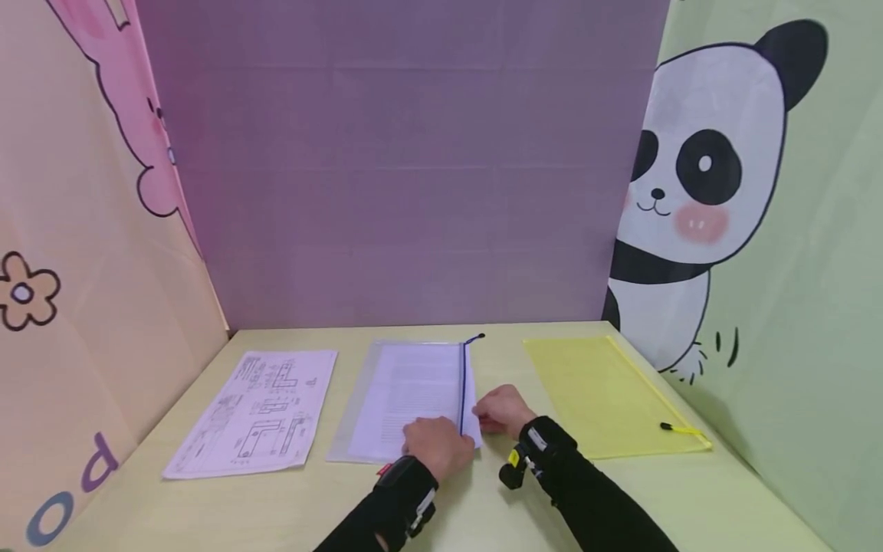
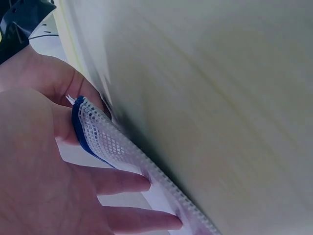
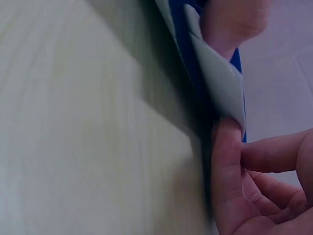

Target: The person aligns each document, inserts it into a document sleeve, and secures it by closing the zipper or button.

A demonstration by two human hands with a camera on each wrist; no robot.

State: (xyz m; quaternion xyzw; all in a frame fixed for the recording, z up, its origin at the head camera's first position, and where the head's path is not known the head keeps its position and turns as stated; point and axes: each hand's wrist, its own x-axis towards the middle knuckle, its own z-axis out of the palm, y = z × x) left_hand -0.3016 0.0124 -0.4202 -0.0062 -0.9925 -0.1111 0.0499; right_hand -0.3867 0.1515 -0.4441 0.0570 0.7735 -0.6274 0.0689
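Note:
A clear mesh zip pouch lies mid-table with printed paper inside. Along its right side runs a blue zipper, and a strip of the paper sticks out beyond it. My left hand holds the pouch at its near right corner, its fingers against the mesh edge in the left wrist view. From the right, my right hand pinches the protruding paper edge. In the right wrist view a white paper flap bends out past the blue edge, between thumb and index finger.
On the left lies a sheet with technical drawings. A yellow mesh zip pouch lies flat on the right, its yellow pull near the front corner. A purple panel stands behind the table, with printed walls on either side.

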